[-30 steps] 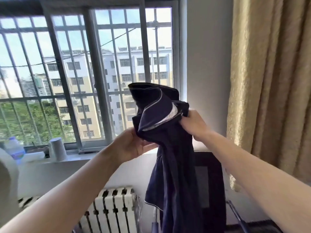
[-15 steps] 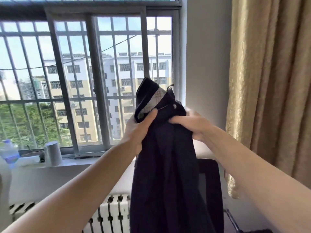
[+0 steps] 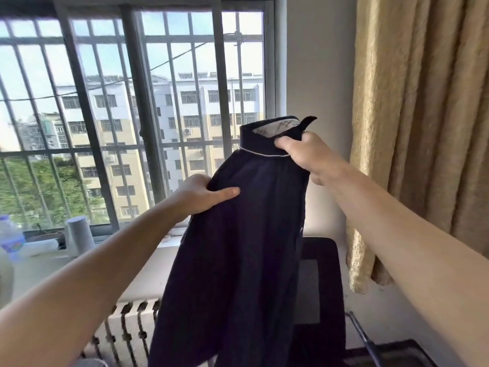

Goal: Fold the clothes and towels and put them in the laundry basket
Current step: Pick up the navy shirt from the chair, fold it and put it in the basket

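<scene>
1. Windowsill (image 3: 42,260) clutter is sitting far left: a clear bottle (image 3: 9,238) with a blue label and a grey cylinder (image 3: 79,235) are standing near each other, well apart from the hands.
2. Barred window (image 3: 132,115) is filling the background, and a white radiator (image 3: 127,332) is showing below the sill, partly hidden by the hanging cloth.
3. Left hand (image 3: 201,194) is pinching the left edge of the dark navy garment (image 3: 238,247), with the thumb lying across the front of the fabric and the fingers tucked behind it.
4. Garment is hanging in mid-air in front of the window, its lower part running out of the bottom of the frame; a thin white piping line is crossing just under the collar.
5. Right hand (image 3: 304,154) is gripping the collar at the top right edge, higher than the left hand.
6. Dark chair back (image 3: 321,287) is standing just behind the garment's right edge.
7. Beige curtain (image 3: 423,115) is hanging along the far right, close beside the right forearm.
</scene>
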